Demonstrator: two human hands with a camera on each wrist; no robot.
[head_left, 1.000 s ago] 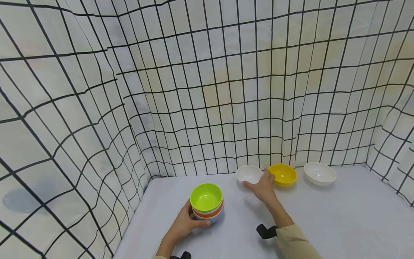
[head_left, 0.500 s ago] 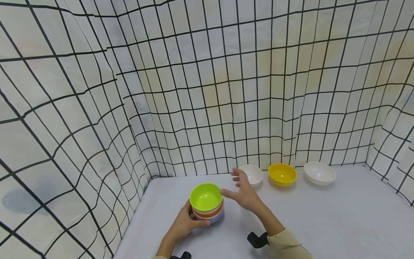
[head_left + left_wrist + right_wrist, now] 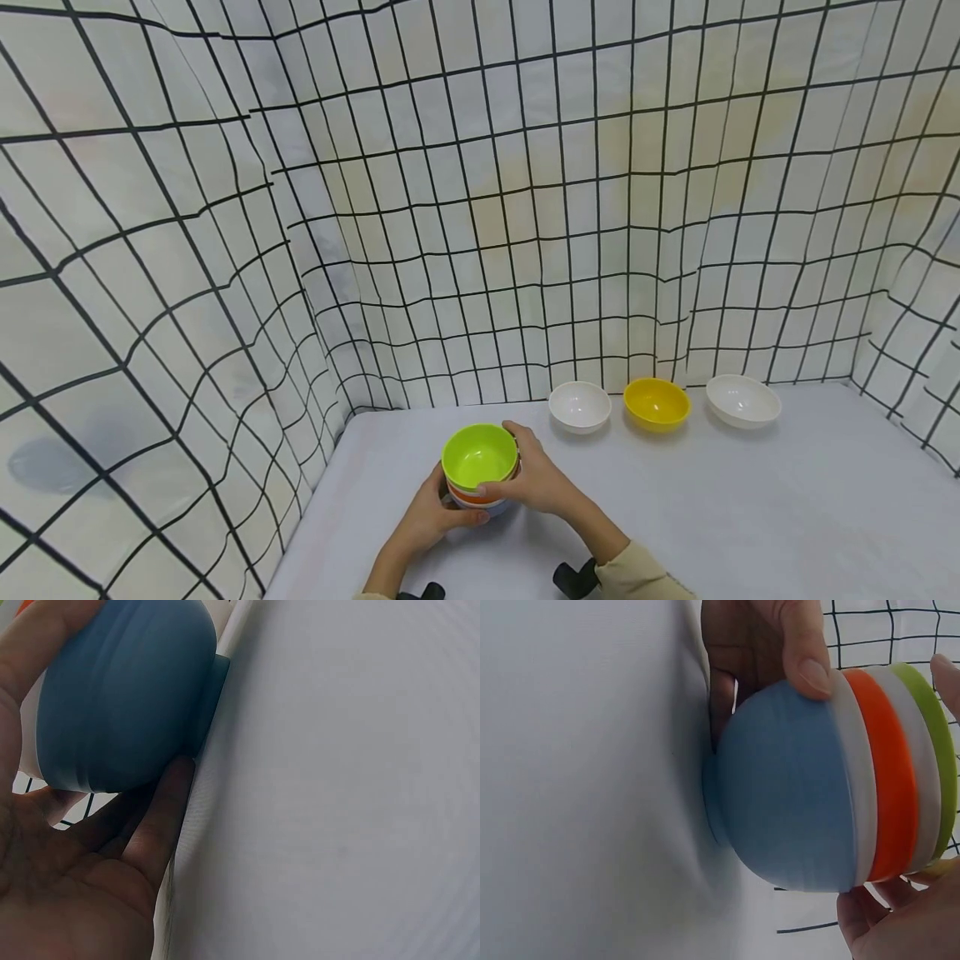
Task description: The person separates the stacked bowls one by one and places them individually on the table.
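A stack of bowls stands on the white-covered table, with a lime green bowl (image 3: 478,457) on top. Beneath it come a white bowl (image 3: 916,750), an orange bowl (image 3: 889,780), another white bowl (image 3: 861,780) and a light blue bowl (image 3: 787,787) at the bottom. My left hand (image 3: 426,518) holds the stack low on its left side, thumb in front and one fingertip by the foot of the blue bowl in the left wrist view. From the right, my right hand (image 3: 542,479) reaches round the upper rims, thumb in front and fingers behind.
Along the back of the table stand a small white bowl (image 3: 580,408), a yellow bowl (image 3: 656,406) and a wider white bowl (image 3: 742,402). A white sheet with a black grid (image 3: 480,208) rises behind the table (image 3: 750,508) and on both sides.
My right hand has moved left and toward me, from the small white bowl at the back to the top of the stack. The left hand stays on the stack.
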